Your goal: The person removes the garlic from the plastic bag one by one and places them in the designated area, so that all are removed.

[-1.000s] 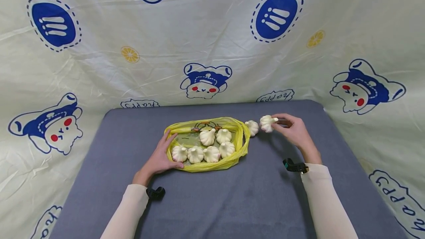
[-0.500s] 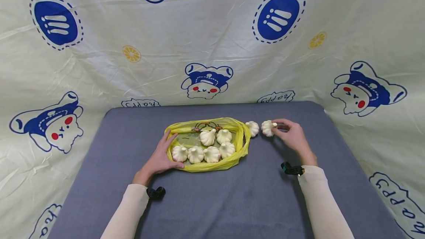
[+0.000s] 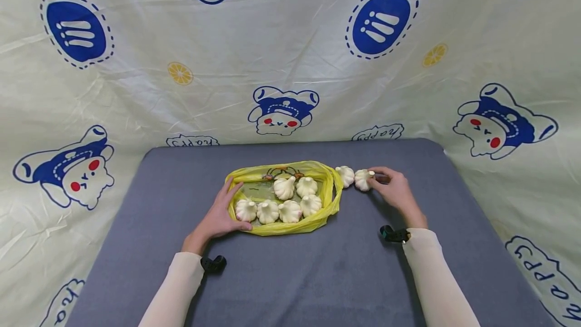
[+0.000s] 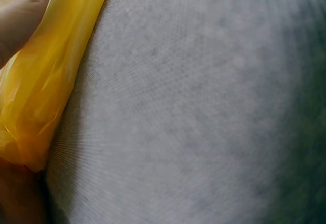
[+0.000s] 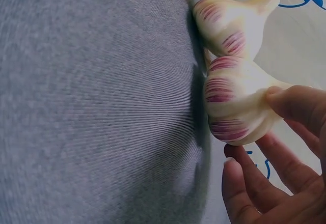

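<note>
My right hand [image 3: 400,193] pinches a white garlic bulb [image 3: 361,180] by its stem end, just right of a second garlic bulb [image 3: 346,176]. In the right wrist view the held bulb, streaked purple [image 5: 221,89], is low over the cloth, its side against the other bulb [image 5: 229,25]. My left hand [image 3: 220,218] holds the left end of a yellow plastic bag [image 3: 313,224], thumb over the front rim and fingers along the left rim. Several garlic bulbs [image 3: 268,211] sit inside the bag's opening. The left wrist view has the thumb [image 4: 23,23] against the yellow plastic [image 4: 46,91].
A grey-blue cloth [image 3: 317,281] covers the table. Behind it hangs a pale curtain [image 3: 290,44] with printed blue figures. The loose bulbs lie in a row off the bag's right end.
My right hand has brought its garlic bulb down and then left, up beside the loose bulb. The left hand and the bag have stayed in place.
</note>
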Available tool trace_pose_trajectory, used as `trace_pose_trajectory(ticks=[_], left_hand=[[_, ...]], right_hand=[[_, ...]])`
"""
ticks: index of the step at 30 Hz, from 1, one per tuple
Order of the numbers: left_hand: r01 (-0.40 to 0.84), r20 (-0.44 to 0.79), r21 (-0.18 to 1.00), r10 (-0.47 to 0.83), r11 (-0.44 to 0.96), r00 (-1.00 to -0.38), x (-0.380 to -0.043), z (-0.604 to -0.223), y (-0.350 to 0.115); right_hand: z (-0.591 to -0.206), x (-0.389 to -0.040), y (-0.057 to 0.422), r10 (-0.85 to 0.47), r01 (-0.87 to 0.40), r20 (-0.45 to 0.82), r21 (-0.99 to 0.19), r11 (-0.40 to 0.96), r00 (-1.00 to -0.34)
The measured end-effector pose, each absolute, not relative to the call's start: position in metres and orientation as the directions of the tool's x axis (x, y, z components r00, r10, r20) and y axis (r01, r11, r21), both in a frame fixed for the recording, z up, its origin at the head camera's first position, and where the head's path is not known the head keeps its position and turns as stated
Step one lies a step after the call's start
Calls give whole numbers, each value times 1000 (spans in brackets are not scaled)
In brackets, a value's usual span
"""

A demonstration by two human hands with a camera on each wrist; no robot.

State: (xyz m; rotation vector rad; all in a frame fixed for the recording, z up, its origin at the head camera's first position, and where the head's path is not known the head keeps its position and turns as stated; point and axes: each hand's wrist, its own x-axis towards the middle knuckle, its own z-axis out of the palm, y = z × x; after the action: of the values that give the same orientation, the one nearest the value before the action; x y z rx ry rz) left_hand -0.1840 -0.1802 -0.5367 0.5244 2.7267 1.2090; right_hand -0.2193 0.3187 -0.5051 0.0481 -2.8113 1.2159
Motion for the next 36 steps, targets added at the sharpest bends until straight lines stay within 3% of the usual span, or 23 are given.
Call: trace_pose_trajectory(ticks=[21, 36], left_hand=[[278, 53, 743, 360, 608, -931, -184, -538, -181], [280, 58, 741, 357, 610, -932, -186, -541, -182]], right_hand=[[-513, -226, 320, 16, -90, 136, -737, 670, -991], [-509, -226, 324, -12, -38, 40, -750, 660, -999]])
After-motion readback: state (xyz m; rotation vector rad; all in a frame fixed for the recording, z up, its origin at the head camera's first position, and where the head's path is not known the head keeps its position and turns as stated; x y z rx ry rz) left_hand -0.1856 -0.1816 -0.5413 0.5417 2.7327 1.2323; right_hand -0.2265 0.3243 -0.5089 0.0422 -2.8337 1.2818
